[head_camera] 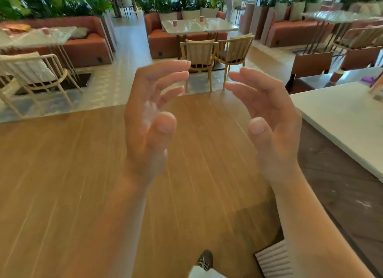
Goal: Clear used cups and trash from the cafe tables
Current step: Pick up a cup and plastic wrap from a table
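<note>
Pale table (219, 27) stood well ahead, behind two wooden chairs (199, 54). Left hand (153, 116) and right hand (267, 116) were raised, palms facing, fingers loosely apart, holding nothing; probably readied for pickup. Near pink cup (175, 23) and far pink cup (201, 19) sat there, well beyond reach.

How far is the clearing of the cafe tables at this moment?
Done: nothing that can be confirmed. In hand: nothing; the left hand and the right hand are raised, open and empty. Left: the left pink cup and the right pink cup stand on the middle table, and a reddish cup stands on the right table. The left table is too blurred to judge.
</note>
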`<state>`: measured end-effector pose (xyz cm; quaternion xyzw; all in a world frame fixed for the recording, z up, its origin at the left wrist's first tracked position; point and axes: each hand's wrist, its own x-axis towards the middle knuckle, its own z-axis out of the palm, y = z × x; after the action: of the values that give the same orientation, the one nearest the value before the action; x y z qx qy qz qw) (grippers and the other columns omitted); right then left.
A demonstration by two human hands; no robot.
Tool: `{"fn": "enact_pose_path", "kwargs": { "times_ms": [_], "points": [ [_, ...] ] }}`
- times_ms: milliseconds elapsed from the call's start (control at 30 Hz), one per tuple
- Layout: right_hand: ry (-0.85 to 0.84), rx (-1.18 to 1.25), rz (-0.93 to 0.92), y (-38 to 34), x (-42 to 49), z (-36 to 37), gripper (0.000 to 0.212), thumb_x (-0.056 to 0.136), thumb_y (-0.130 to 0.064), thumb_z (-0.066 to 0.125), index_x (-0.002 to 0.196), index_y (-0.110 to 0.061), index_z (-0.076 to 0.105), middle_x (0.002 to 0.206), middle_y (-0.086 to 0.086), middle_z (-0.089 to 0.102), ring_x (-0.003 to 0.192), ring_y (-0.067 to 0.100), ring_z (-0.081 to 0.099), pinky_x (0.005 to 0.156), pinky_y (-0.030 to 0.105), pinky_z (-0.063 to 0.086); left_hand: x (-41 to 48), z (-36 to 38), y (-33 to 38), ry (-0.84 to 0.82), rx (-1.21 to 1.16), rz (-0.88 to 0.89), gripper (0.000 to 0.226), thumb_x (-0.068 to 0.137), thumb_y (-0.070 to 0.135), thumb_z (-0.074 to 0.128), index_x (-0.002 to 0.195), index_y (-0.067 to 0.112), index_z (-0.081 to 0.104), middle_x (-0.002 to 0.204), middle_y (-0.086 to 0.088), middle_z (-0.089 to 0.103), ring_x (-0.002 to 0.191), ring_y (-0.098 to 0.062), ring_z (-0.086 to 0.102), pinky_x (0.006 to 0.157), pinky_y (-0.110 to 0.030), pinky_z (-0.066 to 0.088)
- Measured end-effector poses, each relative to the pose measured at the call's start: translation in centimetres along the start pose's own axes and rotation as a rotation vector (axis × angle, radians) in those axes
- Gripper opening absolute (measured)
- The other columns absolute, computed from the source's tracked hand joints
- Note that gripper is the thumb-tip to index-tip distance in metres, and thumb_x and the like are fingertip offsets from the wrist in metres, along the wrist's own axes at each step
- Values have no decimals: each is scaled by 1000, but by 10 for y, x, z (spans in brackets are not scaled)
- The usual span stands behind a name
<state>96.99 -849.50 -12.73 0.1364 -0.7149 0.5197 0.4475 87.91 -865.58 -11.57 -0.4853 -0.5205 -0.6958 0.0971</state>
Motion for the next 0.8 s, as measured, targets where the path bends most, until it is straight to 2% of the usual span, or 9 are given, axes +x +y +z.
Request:
{"fn": "enact_pose_path", "kwargs": {
  "times_ms": [233, 400, 633, 800],
  "points": [
    [-30, 42, -1, 115, 120, 6, 90, 92, -68, 58, 143, 5, 42, 140, 26, 56, 127, 40, 61, 110, 49, 49, 113, -24, -106, 50, 50, -1, 77, 88, 81, 51, 129, 17, 49, 138, -12, 53, 127, -40, 57, 103, -48, 47],
    [-72, 62, 37, 199, 173, 11, 88, 93, -67, 59, 143, 2, 41, 139, 25, 56, 127, 40, 60, 110, 49, 48, 161, -35, -188, 74, 33, -48, 77, 86, 81, 51, 129, 17, 48, 135, -8, 56, 127, -36, 57, 104, -45, 47],
    [-118, 28, 45, 336, 262, 34, 86, 93, -68, 59, 142, 1, 43, 140, 22, 57, 128, 37, 62, 109, 46, 49, 242, -76, -334, 106, -3, -11, 73, 89, 79, 51, 129, 19, 47, 135, -8, 54, 127, -35, 57, 103, -43, 47],
    [-126, -21, 28, 430, 359, 59, 86, 92, -69, 58, 141, -1, 43, 140, 24, 56, 127, 38, 61, 109, 47, 50, 334, -112, -435, 123, -30, 23, 72, 90, 77, 52, 130, 17, 48, 136, -8, 54, 128, -37, 56, 104, -46, 47]
  ]
}}
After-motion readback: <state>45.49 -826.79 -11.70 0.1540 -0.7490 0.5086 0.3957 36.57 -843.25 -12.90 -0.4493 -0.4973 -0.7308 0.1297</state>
